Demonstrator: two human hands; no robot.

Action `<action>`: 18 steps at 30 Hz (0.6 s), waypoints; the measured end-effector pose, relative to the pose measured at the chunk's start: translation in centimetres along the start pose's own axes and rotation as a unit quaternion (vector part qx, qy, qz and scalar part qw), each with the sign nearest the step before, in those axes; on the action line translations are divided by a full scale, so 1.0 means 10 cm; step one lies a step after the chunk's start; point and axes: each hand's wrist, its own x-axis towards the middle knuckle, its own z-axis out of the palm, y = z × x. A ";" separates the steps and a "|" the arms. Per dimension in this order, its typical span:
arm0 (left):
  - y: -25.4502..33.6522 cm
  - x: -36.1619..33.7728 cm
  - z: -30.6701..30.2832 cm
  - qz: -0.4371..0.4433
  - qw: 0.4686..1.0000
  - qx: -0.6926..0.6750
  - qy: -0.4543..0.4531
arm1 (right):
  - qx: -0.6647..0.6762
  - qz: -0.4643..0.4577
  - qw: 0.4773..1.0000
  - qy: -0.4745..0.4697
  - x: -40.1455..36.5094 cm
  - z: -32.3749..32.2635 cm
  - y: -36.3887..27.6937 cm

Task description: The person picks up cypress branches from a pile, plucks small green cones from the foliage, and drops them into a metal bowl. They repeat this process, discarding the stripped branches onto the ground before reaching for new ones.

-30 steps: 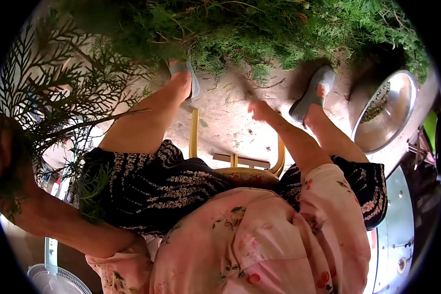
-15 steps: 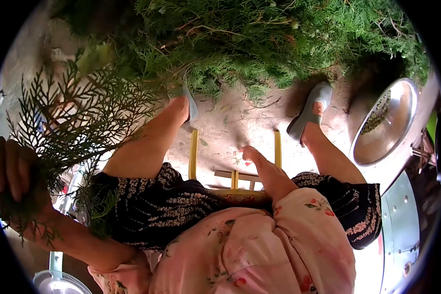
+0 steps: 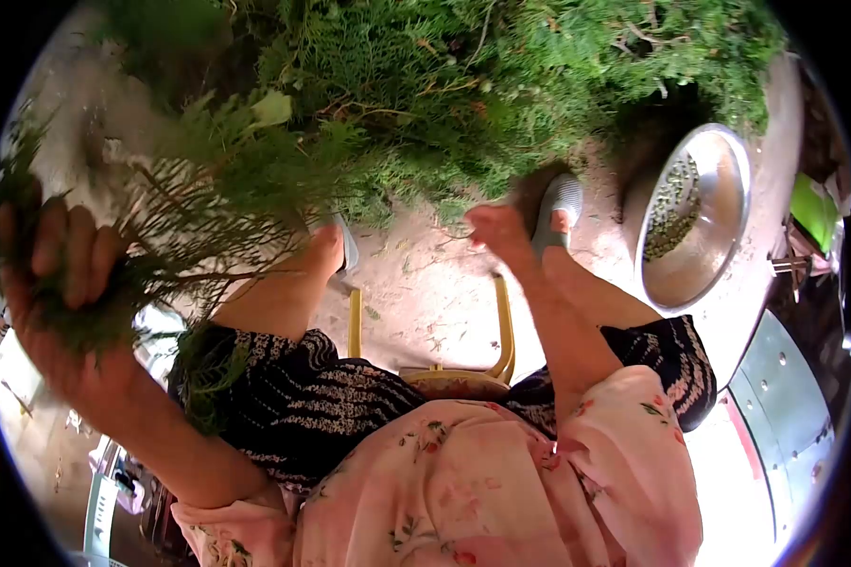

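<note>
My left hand (image 3: 71,255), at the left edge, is closed around a leafy evergreen branch (image 3: 194,269) with flat, scaly sprigs. The branch spreads rightward over my left leg, and some of its greenery hangs below my wrist. Out in front, above the ground between my feet, is my right hand (image 3: 499,230). Its fingers are drawn together and slightly blurred; whatever is between them is too small to name. Just beyond it lies a big heap of cut evergreen branches (image 3: 501,104).
A metal bowl (image 3: 723,241) holding small green pieces (image 3: 673,213) stands tilted at the right. I sit on a low chair with yellow legs (image 3: 506,326). A pale blue metal chair (image 3: 780,378) is at my right, and a bright green object (image 3: 816,213) lies beyond the bowl.
My right hand has moved forward, away from my lap toward the heap. The left hand has risen and shifted right with the branch. The view has turned slightly.
</note>
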 end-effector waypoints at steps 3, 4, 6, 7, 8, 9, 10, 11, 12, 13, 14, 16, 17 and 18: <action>-0.04 0.00 0.12 -0.009 0.999 -0.019 0.027 | 0.176 0.073 0.965 0.181 -0.32 -0.64 -0.77; -0.05 -0.01 0.16 -0.006 0.999 -0.017 0.031 | 0.163 0.019 0.961 0.224 -0.36 -0.89 -0.68; -0.10 -0.02 0.20 0.006 1.000 -0.021 -0.004 | 0.105 -0.034 0.945 0.309 -0.55 -1.48 -0.56; -0.11 -0.03 0.23 0.015 0.999 -0.026 -0.042 | 0.057 -0.022 0.915 0.398 -0.63 -1.75 -0.39; -0.15 -0.02 0.28 0.027 1.000 -0.003 -0.013 | 0.139 -0.007 0.855 0.499 -0.76 -1.91 -0.41; -0.15 -0.03 0.29 0.018 1.000 0.016 0.019 | 0.220 0.005 0.778 0.589 -0.87 -2.01 -0.49; -0.16 -0.03 0.32 0.006 0.999 0.019 0.030 | 0.223 0.000 0.777 0.589 -0.90 -2.04 -0.56; -0.18 -0.04 0.34 -0.008 0.999 0.023 0.043 | 0.150 0.056 0.766 0.622 -0.94 -2.05 -0.61; -0.19 -0.05 0.38 -0.008 0.999 0.024 0.043 | 0.076 0.113 0.748 0.650 -0.95 -2.08 -0.62; -0.19 -0.06 0.40 -0.004 0.998 0.035 0.055 | -0.092 0.082 0.794 0.596 -0.78 -2.16 -0.22; -0.18 -0.06 0.40 0.003 0.997 0.048 0.067 | -0.255 0.045 0.814 0.521 -0.51 -2.19 0.20; -0.15 -0.01 0.32 0.006 0.997 0.041 0.058 | 0.043 -0.036 0.917 0.394 -0.16 -1.40 0.08; -0.14 0.00 0.29 0.009 0.998 0.030 0.047 | 0.126 -0.011 0.960 0.249 -0.25 -0.96 -0.31; -0.12 -0.01 0.27 0.013 0.999 0.007 0.051 | 0.124 0.001 0.968 0.218 -0.10 -0.64 -0.29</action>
